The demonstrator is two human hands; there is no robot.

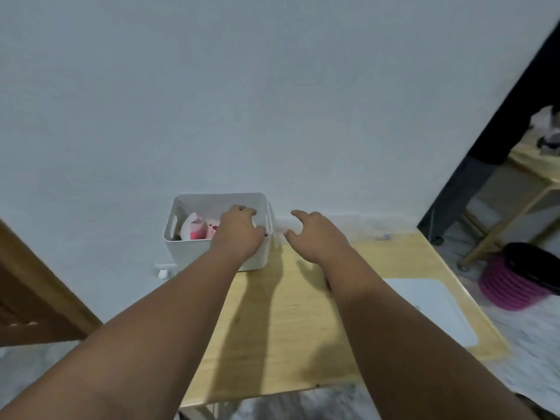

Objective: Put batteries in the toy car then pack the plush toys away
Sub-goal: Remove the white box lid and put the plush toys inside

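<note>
White bin (181,247) frame-centre: our left hand (238,234) reaches inside beside pink plush (197,230), grip unclear; right hand (315,234) open, empty, outside.

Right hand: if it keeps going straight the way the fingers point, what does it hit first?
Probably the white wall. The right hand hovers just right of the white bin, fingers spread and pointing away past the far edge of the table. A pale blurred shape by the fingertips can't be identified.
</note>
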